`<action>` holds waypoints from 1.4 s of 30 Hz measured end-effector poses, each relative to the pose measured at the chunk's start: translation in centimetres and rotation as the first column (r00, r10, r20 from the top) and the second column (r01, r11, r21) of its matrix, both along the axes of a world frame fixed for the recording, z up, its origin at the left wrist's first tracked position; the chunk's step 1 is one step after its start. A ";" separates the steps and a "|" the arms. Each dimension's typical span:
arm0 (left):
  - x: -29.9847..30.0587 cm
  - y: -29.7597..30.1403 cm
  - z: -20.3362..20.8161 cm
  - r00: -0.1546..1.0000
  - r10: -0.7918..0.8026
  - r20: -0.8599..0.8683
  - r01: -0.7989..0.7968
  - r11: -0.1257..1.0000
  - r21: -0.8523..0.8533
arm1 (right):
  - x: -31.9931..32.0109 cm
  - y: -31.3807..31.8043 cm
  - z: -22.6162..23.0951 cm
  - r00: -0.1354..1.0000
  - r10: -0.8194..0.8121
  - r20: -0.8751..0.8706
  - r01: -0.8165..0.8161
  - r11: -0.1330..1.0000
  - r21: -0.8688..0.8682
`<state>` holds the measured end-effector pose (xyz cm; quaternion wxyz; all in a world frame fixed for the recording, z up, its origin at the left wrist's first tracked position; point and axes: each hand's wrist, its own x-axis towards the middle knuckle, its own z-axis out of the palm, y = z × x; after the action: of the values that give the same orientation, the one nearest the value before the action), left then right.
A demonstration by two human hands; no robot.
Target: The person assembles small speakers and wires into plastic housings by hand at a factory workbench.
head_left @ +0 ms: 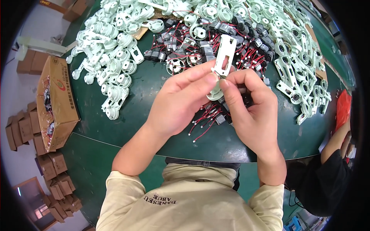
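Above the green table, both my hands meet on one pale green plastic housing (225, 54), a long slotted piece with a round end. My left hand (181, 94) pinches it from the left, thumb and fingers near its middle. From the right, the thumb and fingers of my right hand (250, 102) close on the round end, which they partly hide. Behind and below my fingers lie small grey motors (220, 118) with red wires. Whether my right hand also grips a motor or wire cannot be made out.
Pale housings (111, 42) are heaped at the left, with more housings (296, 65) at the right, some with black rings. A motor pile (177, 42) sits between them. A cardboard box (63, 107) stands left of the table (131, 127). A co-worker's arm (336, 142) and red bag (343, 109) are at right.
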<state>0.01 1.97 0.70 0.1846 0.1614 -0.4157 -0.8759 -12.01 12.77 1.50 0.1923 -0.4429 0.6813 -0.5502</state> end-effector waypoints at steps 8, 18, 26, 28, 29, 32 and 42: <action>-0.1 -0.5 0.0 0.997 0.053 -0.063 -0.052 0.999 0.017 | -0.1 0.0 0.1 0.996 -0.084 0.017 0.085 0.990 -0.110; -0.4 0.2 -0.5 0.991 0.052 -0.126 -0.048 0.998 0.032 | 0.2 0.0 -0.1 0.987 -0.159 0.020 0.160 0.983 -0.087; -0.4 0.2 -0.9 0.992 0.058 -0.112 -0.068 0.994 -0.084 | 0.0 0.0 0.1 0.978 -0.167 -0.122 0.158 0.984 -0.080; -0.4 0.2 -1.0 0.994 0.049 -0.102 -0.061 0.992 -0.112 | 0.0 0.1 0.1 0.976 -0.166 -0.139 0.155 0.984 -0.089; -0.5 0.2 -1.1 0.994 0.046 -0.099 -0.057 0.992 -0.110 | 0.0 0.2 0.1 0.974 -0.165 -0.157 0.151 0.984 -0.097; -0.4 0.1 -1.1 0.994 0.055 -0.090 -0.065 0.991 -0.114 | -0.1 0.0 0.4 0.963 -0.184 -0.197 0.174 0.983 -0.068; -0.5 0.2 -1.5 0.996 0.039 -0.076 -0.055 0.975 -0.217 | -0.7 0.3 0.4 0.947 -0.134 -0.293 0.104 0.988 -0.117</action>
<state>-0.47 2.19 -0.79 0.2365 0.1185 -0.4990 -0.8252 -12.75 13.10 1.95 0.0310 -0.4883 0.6996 -0.5207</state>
